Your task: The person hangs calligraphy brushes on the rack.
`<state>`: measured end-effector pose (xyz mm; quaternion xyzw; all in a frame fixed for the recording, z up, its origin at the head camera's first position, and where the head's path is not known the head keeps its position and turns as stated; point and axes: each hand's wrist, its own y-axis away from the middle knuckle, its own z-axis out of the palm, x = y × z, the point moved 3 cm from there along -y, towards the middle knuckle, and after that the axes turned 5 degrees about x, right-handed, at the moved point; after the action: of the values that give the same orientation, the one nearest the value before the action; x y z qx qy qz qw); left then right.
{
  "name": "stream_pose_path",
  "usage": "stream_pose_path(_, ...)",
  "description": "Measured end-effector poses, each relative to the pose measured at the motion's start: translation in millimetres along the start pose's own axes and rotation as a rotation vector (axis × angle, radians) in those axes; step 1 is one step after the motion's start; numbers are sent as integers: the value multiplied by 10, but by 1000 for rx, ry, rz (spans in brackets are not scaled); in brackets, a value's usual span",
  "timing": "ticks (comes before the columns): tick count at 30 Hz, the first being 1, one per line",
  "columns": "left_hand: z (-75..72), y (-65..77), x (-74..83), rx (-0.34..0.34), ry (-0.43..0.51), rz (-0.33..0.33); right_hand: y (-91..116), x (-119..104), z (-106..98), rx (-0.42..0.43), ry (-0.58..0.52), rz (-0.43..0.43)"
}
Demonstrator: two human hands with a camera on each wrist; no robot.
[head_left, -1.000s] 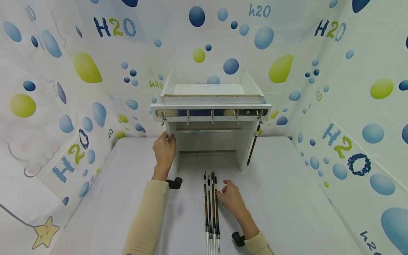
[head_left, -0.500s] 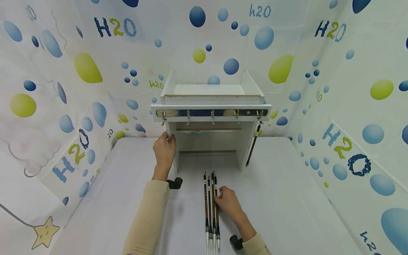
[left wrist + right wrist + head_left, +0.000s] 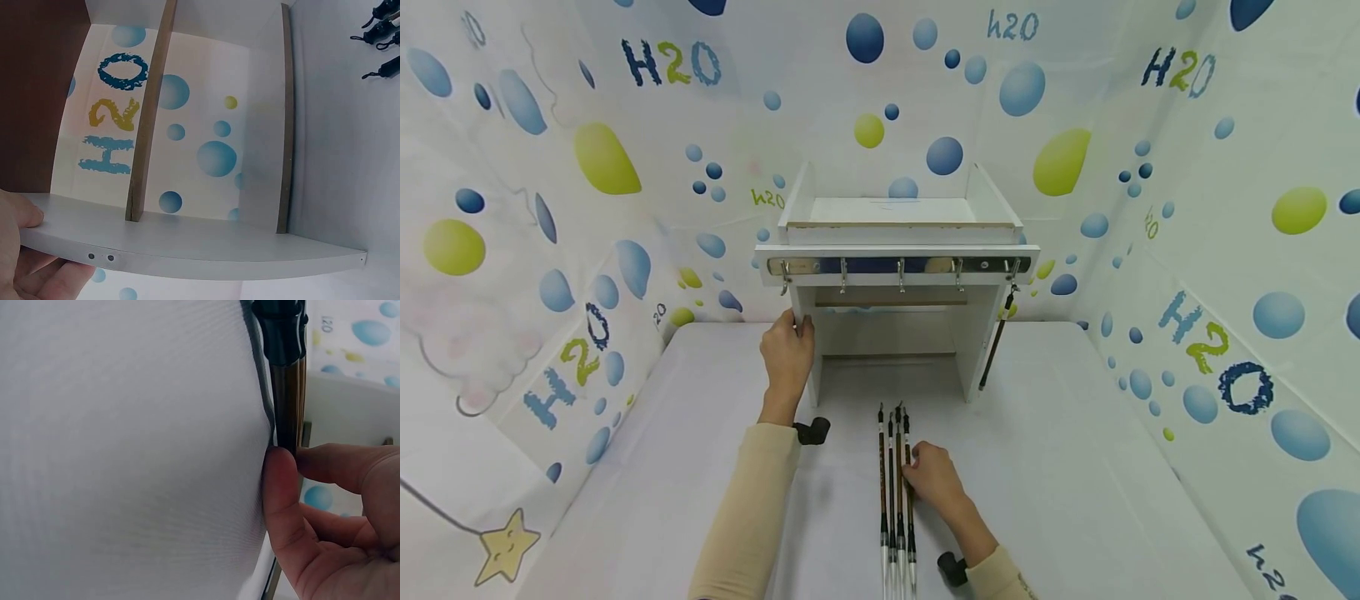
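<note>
My left hand [image 3: 786,354] grips the left side panel [image 3: 200,244] of a white shelf rack [image 3: 895,251], thumb on one face and fingers on the other. Several calligraphy brushes [image 3: 883,483] lie side by side on the table, hanging loops toward the rack. My right hand [image 3: 936,482] pinches the dark handle of the rightmost calligraphy brush [image 3: 287,400] between thumb and index finger. Another calligraphy brush [image 3: 996,346] hangs by its loop from the rightmost hook on the rack's metal strip [image 3: 928,265]. The other hooks carry nothing.
The white-covered table [image 3: 1075,467] spreads on both sides of the brushes. Behind it and at the sides rise walls [image 3: 820,125] printed with bubbles and lettering. The rack has an open tray top [image 3: 887,210] and an open space underneath.
My right hand has moved slightly left and down to the brushes and now pinches the rightmost one. The lying brushes have shifted slightly. My left hand stays on the side panel.
</note>
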<state>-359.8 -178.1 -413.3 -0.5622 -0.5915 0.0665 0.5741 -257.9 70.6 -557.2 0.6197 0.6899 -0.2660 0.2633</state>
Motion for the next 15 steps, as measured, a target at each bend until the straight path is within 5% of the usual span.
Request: stream_pose_path(15,2,-6,-12,5,4,11,12,-40,29,17,7,2)
